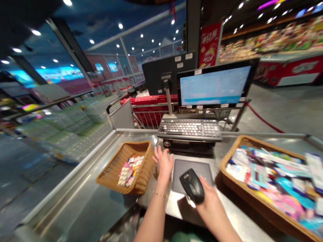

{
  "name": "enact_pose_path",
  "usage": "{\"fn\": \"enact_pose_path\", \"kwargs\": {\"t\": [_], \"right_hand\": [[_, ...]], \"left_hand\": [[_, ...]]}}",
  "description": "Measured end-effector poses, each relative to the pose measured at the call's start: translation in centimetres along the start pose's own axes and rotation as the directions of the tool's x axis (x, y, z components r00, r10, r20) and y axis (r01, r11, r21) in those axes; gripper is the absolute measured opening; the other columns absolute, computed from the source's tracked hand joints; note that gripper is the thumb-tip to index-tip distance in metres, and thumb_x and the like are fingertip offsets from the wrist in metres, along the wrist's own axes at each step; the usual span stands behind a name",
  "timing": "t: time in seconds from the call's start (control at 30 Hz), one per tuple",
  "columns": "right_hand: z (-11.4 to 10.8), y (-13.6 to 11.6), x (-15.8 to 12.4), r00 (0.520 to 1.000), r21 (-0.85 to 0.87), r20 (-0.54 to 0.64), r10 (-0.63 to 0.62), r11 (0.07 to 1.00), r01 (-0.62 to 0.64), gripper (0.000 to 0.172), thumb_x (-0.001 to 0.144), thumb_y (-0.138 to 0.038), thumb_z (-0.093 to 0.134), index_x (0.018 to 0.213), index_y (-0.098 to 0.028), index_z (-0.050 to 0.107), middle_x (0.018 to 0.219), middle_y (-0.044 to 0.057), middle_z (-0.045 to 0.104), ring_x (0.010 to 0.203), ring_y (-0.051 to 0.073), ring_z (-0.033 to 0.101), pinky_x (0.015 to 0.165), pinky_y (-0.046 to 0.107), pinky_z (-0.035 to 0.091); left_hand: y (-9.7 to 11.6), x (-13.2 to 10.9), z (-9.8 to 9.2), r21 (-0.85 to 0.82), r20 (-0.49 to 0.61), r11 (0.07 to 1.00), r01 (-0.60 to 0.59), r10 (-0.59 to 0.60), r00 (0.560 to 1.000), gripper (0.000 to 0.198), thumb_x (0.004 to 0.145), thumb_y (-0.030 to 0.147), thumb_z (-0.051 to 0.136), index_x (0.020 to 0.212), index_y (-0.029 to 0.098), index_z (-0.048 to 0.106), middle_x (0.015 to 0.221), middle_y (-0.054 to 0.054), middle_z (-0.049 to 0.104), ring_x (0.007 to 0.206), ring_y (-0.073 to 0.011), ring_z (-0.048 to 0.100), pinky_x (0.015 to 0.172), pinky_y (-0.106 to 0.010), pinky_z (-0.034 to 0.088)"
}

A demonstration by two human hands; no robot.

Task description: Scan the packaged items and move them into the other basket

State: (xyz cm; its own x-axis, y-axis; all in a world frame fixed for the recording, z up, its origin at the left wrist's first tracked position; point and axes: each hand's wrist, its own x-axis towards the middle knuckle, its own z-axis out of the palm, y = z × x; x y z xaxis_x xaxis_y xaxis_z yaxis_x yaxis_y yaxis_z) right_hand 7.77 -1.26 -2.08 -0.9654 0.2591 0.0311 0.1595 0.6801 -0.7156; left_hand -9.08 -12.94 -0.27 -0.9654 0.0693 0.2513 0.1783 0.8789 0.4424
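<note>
My right hand (210, 203) is wrapped round a black handheld barcode scanner (193, 186), held above the counter by a grey flat pad (180, 168). My left hand (163, 163) is empty, its fingers spread, between the pad and a brown woven basket (111, 169). In that basket lie several small packets (130, 171), some of them blurred. To the right, a larger woven basket (223, 164) is filled with many colourful packaged goods (280, 181). Behind the hands stands a keyboard (189, 129) on a raised stand.
A lit monitor (214, 87) rises behind the keyboard, with a second dark screen (169, 72) to its left. The metal counter (83, 201) has a raised rim. Beyond it are a cart with red parts (151, 99) and a red rope (264, 119).
</note>
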Motion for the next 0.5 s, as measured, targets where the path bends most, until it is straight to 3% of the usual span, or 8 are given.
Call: {"fn": "enact_pose_path", "kwargs": {"t": [0.3,0.5], "right_hand": [[-0.8,0.7,-0.3,1.0,0.001,-0.024,0.001,1.0,-0.001,0.049,0.074,-0.02,0.049,0.121,-0.017,0.063,0.132,0.013,0.061,0.135,0.03,0.043,0.11,0.051,0.035],[-1.8,0.3,-1.0,0.996,0.007,-0.023,0.089,0.996,-0.088,0.051,0.075,-0.019,0.047,0.123,-0.02,0.061,0.138,0.013,0.056,0.139,0.033,0.037,0.11,0.061,0.03]], "left_hand": [[1.4,-0.2,1.0,-0.008,-0.002,0.999,-0.041,0.041,0.999,0.029,0.084,0.028,0.055,0.11,0.022,0.065,0.148,-0.015,0.042,0.145,-0.0342,0.021,0.109,-0.067,0.026],[2.4,-0.4,1.7,-0.027,0.034,0.997,-0.068,0.069,0.997,0.029,0.084,0.026,0.055,0.111,0.021,0.065,0.149,-0.015,0.04,0.145,-0.034,0.02,0.109,-0.067,0.024]]}}
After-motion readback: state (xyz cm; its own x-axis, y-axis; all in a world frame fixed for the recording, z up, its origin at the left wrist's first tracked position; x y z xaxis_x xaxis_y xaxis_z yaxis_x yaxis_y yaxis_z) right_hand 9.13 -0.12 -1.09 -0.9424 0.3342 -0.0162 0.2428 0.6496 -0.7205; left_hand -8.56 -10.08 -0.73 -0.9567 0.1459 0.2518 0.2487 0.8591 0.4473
